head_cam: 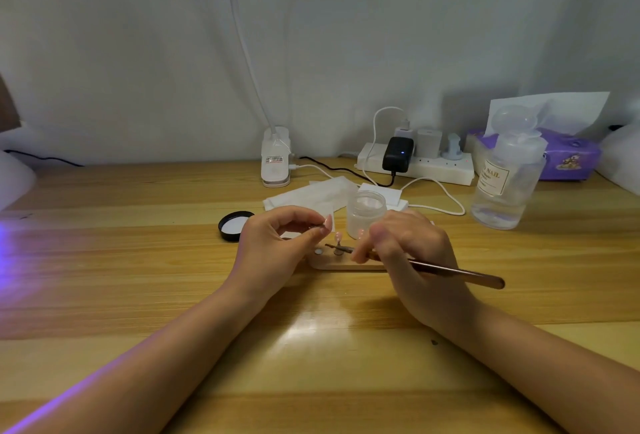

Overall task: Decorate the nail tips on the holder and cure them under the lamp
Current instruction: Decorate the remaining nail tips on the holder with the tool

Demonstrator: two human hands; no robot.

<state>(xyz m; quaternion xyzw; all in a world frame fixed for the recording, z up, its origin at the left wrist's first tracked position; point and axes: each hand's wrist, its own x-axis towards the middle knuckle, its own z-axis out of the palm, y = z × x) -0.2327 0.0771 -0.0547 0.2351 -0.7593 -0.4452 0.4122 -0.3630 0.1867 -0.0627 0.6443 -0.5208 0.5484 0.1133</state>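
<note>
A light wooden nail-tip holder (341,263) lies on the table between my hands, with small round sockets on top and a pink nail tip (337,235) standing on a stalk in it. My left hand (273,246) pinches another pink nail tip (327,222) on its thin stalk, lifted just above the holder's left end. My right hand (407,253) grips a thin rose-gold brush (457,273), its tip pointing left over the holder's sockets. The holder's right part is hidden behind my right hand.
An open frosted jar (366,214) stands just behind the holder, its black lid (235,225) to the left. White wipes (308,196), a clip lamp base (275,162), a power strip (415,163), a clear liquid bottle (507,184) and a purple tissue pack (568,158) fill the back. Violet light glows at the left edge.
</note>
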